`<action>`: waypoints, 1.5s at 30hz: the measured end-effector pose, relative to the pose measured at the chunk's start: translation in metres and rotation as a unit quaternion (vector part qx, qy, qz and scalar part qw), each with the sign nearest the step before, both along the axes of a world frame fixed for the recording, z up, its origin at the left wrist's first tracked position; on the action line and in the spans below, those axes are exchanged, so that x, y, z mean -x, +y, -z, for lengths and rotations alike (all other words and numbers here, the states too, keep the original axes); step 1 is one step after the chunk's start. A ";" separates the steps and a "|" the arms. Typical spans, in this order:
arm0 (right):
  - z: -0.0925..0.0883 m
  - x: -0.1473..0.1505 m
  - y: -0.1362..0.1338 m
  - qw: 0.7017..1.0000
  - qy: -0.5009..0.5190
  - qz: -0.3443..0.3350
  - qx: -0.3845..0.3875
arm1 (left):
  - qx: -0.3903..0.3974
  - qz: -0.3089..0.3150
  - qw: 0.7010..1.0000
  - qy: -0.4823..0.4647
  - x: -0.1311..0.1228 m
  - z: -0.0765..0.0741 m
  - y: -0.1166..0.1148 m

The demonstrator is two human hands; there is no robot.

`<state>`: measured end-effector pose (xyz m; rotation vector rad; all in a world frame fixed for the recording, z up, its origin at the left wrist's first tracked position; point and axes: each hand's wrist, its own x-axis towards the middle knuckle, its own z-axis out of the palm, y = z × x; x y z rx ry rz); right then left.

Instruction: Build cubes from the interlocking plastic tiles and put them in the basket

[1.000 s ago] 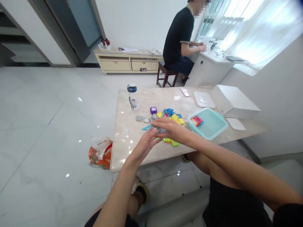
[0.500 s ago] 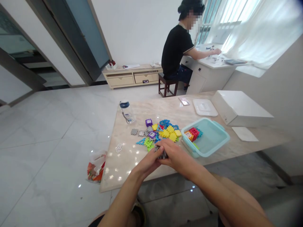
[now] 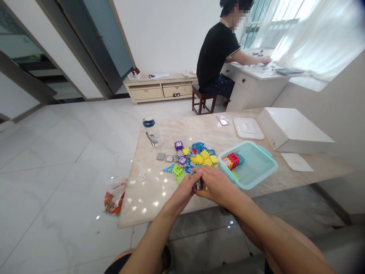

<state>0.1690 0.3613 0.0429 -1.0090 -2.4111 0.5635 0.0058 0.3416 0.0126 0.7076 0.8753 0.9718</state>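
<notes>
Close together over the table's near edge, my left hand (image 3: 186,191) and my right hand (image 3: 216,183) are both closed around grey interlocking tiles (image 3: 197,185). Fingers hide most of these, so how many there are cannot be made out. Just beyond lies a loose pile with yellow tiles (image 3: 203,158), blue tiles (image 3: 198,146) and green tiles (image 3: 178,170). Purple tiles (image 3: 178,145) sit at its back, and a grey tile (image 3: 161,156) lies at its left end. Right of my hands, a light teal tub (image 3: 269,156) contains orange, red, blue and green tiles.
A clear water bottle (image 3: 153,133) stands at the back left. White window-shaped pieces (image 3: 142,175) lie at the left. Toward the right are a tub lid (image 3: 248,128), a white box (image 3: 296,125) and a small pink packet (image 3: 223,120). Another person (image 3: 216,57) sits at a far desk.
The view has shifted slightly. My hands stay together around the grey tiles, whose angle between my fingers has turned a little. The other person's hand has moved slightly over the desk.
</notes>
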 end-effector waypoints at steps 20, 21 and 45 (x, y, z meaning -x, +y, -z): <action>0.004 0.031 -0.005 0.986 -0.160 -0.011 0.050 | -0.016 -0.037 0.997 0.071 0.023 0.028 -0.012; 0.004 0.033 -0.006 0.986 -0.161 -0.012 0.053 | -0.018 -0.040 0.997 0.068 0.024 0.028 -0.012; 0.002 0.041 -0.008 0.983 -0.168 -0.004 0.069 | -0.008 -0.087 0.996 0.009 0.025 0.022 -0.014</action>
